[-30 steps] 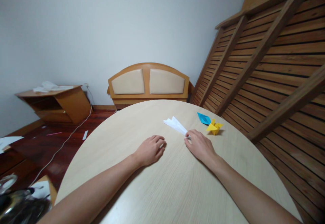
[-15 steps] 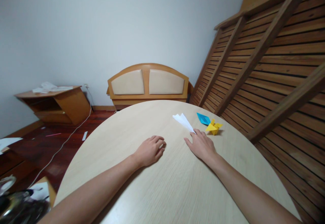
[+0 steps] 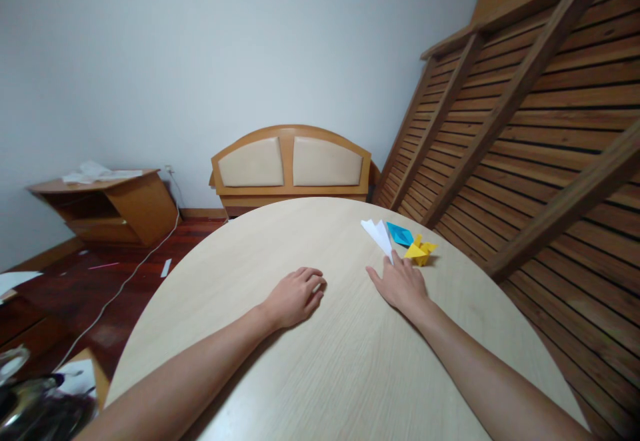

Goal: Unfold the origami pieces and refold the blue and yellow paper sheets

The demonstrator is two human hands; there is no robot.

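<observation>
A white paper plane point(image 3: 379, 235) lies on the round, pale wooden table point(image 3: 240, 247), its narrow end under the fingertips of my right hand point(image 3: 401, 283). That hand is spread, thumb out to the left, touching the plane without wrapping round it. Just right of the plane sits a blue folded paper boat point(image 3: 400, 233). A yellow origami figure point(image 3: 421, 249) stands beside the boat, close to my right fingers. My left hand point(image 3: 296, 296) rests on the table nearer the middle, fingers loosely curved and slightly apart, with nothing in it.
Beyond the table is a wooden headboard point(image 3: 290, 159) with two cream panels. Wooden slats point(image 3: 500, 141) lean along the right. A low cabinet point(image 3: 115, 207) with crumpled white sheets stands at the left, and a white cable point(image 3: 123, 287) crosses the dark red floor.
My right hand has slid the white paper plane to the right, close to the blue boat, and its nose has turned a little. My left hand stays where it was.
</observation>
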